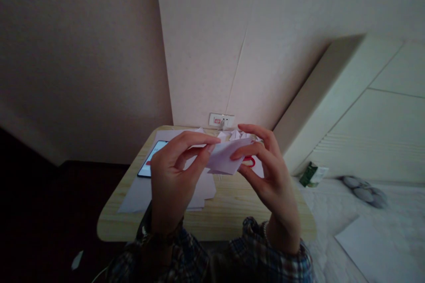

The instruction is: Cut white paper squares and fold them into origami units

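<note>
Both of my hands hold a small folded piece of white paper up over a light wooden table. My left hand pinches its left edge between thumb and fingers. My right hand pinches the right side, fingers curled over the top. Loose white sheets lie on the table under my hands. Red-handled scissors peek out behind my right fingers.
A phone with a lit screen lies at the table's left rear. Folded paper pieces sit near a wall socket. A bed with a white sheet of paper, a green box and grey objects is at the right.
</note>
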The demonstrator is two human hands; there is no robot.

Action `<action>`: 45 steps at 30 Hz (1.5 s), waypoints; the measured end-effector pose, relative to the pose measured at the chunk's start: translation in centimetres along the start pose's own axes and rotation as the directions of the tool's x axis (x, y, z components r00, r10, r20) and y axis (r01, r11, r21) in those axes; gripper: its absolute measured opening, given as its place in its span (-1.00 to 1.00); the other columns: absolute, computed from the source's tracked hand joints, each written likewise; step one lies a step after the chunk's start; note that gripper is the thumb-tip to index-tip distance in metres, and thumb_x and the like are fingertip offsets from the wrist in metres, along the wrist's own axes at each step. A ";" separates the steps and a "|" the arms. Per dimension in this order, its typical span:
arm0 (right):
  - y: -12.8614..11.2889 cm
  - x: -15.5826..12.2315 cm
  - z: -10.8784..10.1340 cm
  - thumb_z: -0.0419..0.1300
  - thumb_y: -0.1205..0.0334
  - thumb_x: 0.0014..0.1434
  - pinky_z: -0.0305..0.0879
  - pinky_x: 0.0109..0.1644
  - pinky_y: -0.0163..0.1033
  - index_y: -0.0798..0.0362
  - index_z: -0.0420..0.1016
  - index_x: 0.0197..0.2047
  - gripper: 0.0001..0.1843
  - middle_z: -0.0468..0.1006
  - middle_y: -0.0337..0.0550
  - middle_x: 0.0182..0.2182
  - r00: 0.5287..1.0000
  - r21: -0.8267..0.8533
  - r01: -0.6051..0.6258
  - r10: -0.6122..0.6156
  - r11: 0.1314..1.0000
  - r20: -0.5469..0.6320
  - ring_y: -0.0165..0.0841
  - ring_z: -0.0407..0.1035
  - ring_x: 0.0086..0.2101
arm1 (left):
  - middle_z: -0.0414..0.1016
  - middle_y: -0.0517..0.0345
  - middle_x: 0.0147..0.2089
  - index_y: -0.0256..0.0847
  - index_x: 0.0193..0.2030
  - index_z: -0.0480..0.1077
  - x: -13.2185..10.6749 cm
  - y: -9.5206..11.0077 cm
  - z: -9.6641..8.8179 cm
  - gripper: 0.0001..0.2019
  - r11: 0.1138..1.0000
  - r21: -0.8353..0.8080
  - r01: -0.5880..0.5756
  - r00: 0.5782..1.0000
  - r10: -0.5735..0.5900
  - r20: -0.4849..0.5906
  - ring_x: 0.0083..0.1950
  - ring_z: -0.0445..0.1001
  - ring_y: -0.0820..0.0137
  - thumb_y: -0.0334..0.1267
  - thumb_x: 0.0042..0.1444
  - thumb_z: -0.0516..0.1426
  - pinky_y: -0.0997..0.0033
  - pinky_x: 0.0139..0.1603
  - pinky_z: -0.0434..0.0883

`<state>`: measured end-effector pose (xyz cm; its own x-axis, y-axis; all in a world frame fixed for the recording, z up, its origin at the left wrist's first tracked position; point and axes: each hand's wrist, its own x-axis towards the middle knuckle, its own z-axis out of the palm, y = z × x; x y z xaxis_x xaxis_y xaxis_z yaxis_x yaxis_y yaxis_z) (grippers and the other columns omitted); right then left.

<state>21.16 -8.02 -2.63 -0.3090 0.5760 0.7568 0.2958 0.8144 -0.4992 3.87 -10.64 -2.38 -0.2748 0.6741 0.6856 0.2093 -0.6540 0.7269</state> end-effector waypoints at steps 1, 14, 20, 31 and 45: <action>0.1 -0.1 0.0 0.32 0.31 0.27 0.31 0.23 -0.08 -0.11 0.55 -0.20 -0.91 0.40 -0.18 0.17 1.000 -0.005 -0.001 0.001 1.000 -0.014 -0.24 0.30 0.19 | 0.63 0.36 -0.25 -0.06 -0.27 0.60 0.1 -0.1 0.0 -0.74 1.000 0.000 -0.002 1.000 0.002 0.014 -0.17 0.57 0.54 -0.56 0.17 0.22 0.65 -0.16 0.50; 0.4 -0.3 0.1 0.35 0.33 0.22 0.28 0.05 -0.06 -0.08 0.58 -0.28 -0.90 0.60 -0.25 -0.23 0.957 0.170 0.007 0.043 0.985 -0.288 -0.24 0.44 -0.11 | 0.44 0.05 0.23 -0.13 0.11 0.45 0.4 -0.5 -0.2 -0.64 0.924 0.247 -0.292 0.937 0.224 0.270 0.29 0.39 0.27 -0.53 0.21 0.19 0.17 0.34 0.34; -0.4 -0.3 0.3 0.31 0.27 0.25 0.35 0.02 -0.08 -0.12 0.57 -0.28 -0.93 0.57 -0.23 -0.08 0.963 0.160 -0.040 0.081 0.986 -0.257 -0.23 0.43 -0.01 | 0.44 0.02 0.28 -0.11 0.02 0.51 0.4 0.0 -0.5 -0.81 0.923 0.146 -0.355 0.876 0.274 0.396 0.34 0.34 0.23 -0.31 0.34 0.12 0.14 0.40 0.25; -0.5 0.0 0.5 0.36 0.34 0.16 0.35 -0.15 -0.13 -0.13 0.63 -0.34 -0.87 0.50 -0.21 -0.21 0.924 0.168 -0.085 0.140 0.982 -0.355 -0.24 0.41 -0.12 | 0.68 0.16 -0.08 -0.09 -0.08 0.57 0.5 -0.6 -0.7 -0.67 1.000 0.025 0.013 0.882 -0.023 0.470 -0.04 0.60 0.33 -0.26 0.44 -0.04 0.34 0.06 0.47; -0.8 -0.4 1.0 0.37 0.28 0.17 0.24 -0.49 -0.33 -0.07 0.58 -0.37 -0.91 0.54 -0.36 -0.51 0.882 0.311 -0.192 0.303 0.931 -0.362 -0.43 0.38 -0.50 | 0.45 0.23 -0.27 -0.15 -0.32 0.51 0.9 -0.8 -0.6 -0.89 0.999 0.040 0.006 0.873 -0.025 0.488 -0.24 0.49 0.40 -0.36 0.07 0.35 0.45 -0.18 0.48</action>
<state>20.15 -8.80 -2.98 0.1445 0.7294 0.6687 0.0536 0.6690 -0.7413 2.85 -9.67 -2.37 0.2125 0.7721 0.5989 0.2454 -0.6354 0.7321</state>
